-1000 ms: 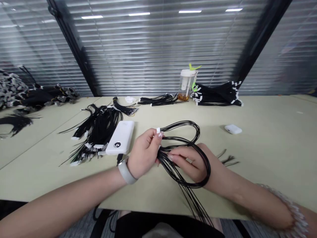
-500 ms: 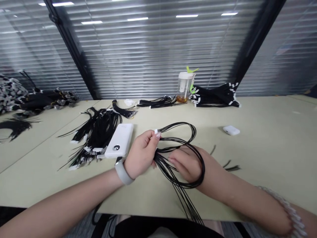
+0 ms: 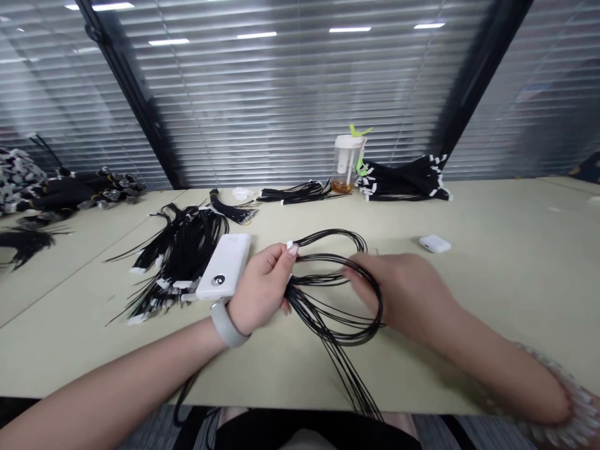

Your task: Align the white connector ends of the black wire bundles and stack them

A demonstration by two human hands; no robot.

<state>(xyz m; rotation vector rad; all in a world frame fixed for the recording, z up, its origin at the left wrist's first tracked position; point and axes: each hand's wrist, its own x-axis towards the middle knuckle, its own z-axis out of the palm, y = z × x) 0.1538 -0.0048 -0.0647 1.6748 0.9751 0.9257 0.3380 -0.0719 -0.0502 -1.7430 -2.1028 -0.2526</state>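
Note:
A bundle of thin black wires [image 3: 328,306] is bent into loops above the table, its loose ends hanging toward the front edge. My left hand [image 3: 267,281] is closed on the bundle, with the thumb pressing near a small white connector [image 3: 290,244]. On the other side, my right hand [image 3: 403,287] is closed around the right bend of the loops, and wires pass across its fingers. Motion blurs this hand a little, and some of its fingertips are hidden. Beside my left hand lies a white power bank [image 3: 225,265] with a round dark display.
A pile of black cables [image 3: 187,250] with white connectors lies left of the power bank. Along the back are more cable bundles [image 3: 405,178] and a cup [image 3: 344,164] of amber liquid. A small white case [image 3: 435,244] rests at the right. Blinds cover the glass behind.
My right hand has moved right and slightly up, drawing back from the inside of the loops to their right bend. The left hand keeps its hold, shifting slightly left.

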